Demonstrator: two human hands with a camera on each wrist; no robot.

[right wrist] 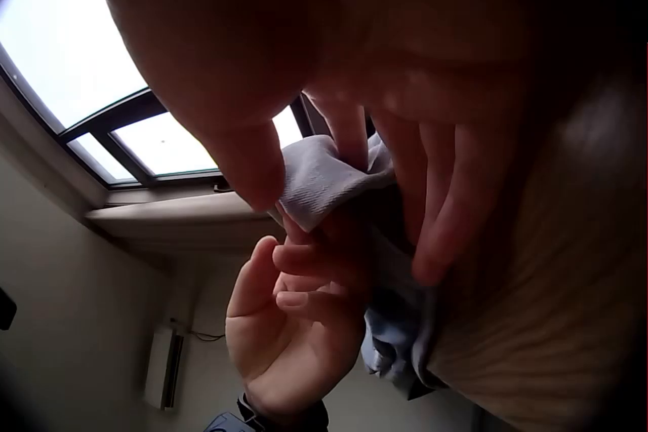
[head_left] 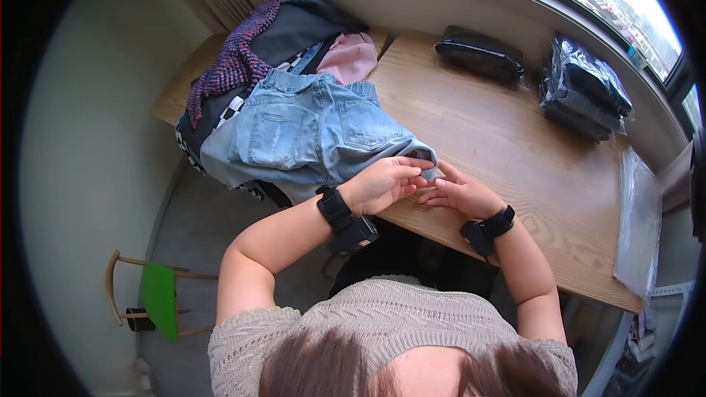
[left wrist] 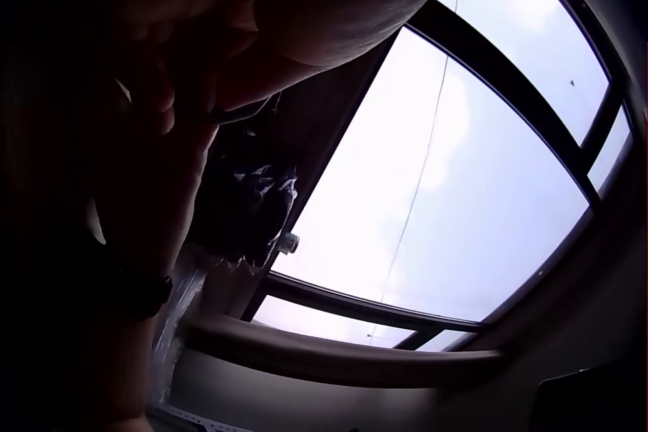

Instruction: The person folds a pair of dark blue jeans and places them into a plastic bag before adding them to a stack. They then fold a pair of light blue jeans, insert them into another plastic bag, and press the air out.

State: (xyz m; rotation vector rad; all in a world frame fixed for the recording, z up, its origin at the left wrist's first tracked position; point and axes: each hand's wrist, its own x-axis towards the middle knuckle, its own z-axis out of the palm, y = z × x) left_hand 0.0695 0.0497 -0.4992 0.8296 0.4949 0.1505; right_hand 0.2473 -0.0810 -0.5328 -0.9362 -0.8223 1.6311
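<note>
Pale blue denim jeans (head_left: 320,129) lie at the table's front left, back pockets facing up and elastic waistband toward the window. One leg end, rolled at the hem (head_left: 426,156), sits between the two hands. My left hand (head_left: 384,182) pinches this hem from the left, its fingertips at the opening. From the other side my right hand (head_left: 469,195) pinches the same edge between thumb and fingers. In the right wrist view, a fold of the greyish cloth (right wrist: 324,181) shows beside the right thumb, above the left hand (right wrist: 296,336). The left wrist view is very dark.
Behind the jeans are heaped dark clothes, a purple knitted piece (head_left: 239,51) and a pink garment (head_left: 349,57). Plastic-wrapped dark bundles (head_left: 482,55) (head_left: 585,92) stand by the window. Clear plastic bags (head_left: 638,220) lie at the wooden table's (head_left: 515,154) right edge. A green-seated chair (head_left: 159,298) stands lower left.
</note>
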